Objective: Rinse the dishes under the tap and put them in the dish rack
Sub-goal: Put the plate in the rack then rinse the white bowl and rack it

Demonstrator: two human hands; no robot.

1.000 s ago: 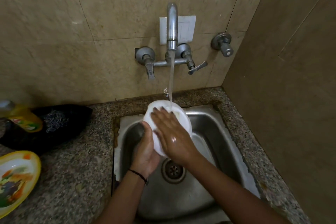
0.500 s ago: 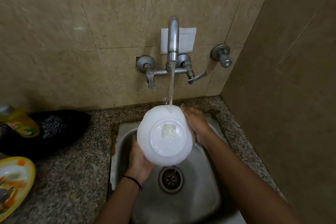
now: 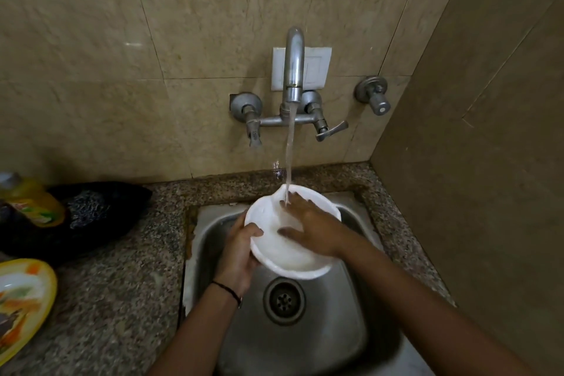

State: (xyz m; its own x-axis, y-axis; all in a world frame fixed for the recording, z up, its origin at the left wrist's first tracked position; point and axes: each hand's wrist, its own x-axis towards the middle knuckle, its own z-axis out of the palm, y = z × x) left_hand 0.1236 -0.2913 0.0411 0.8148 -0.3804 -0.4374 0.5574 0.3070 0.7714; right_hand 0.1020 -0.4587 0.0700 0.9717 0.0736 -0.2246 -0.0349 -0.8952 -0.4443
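White bowl (image 3: pixel 293 259) held over sink (image 3: pixel 351 339), tilted, inside up, under tap (image 3: pixel 293 64) stream. Left hand (image 3: pixel 239 250) grips bowl's left rim, thumb over edge. Right hand (image 3: pixel 311 229) spread flat inside bowl, fingers apart, water hitting fingertips. Yellow plate (image 3: pixel 21 302) on counter (image 3: pixel 116 299) at left.

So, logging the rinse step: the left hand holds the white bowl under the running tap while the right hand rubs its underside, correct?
Not quite: in the head view the right hand rubs the inside of the white bowl, not its underside. The rest stands.
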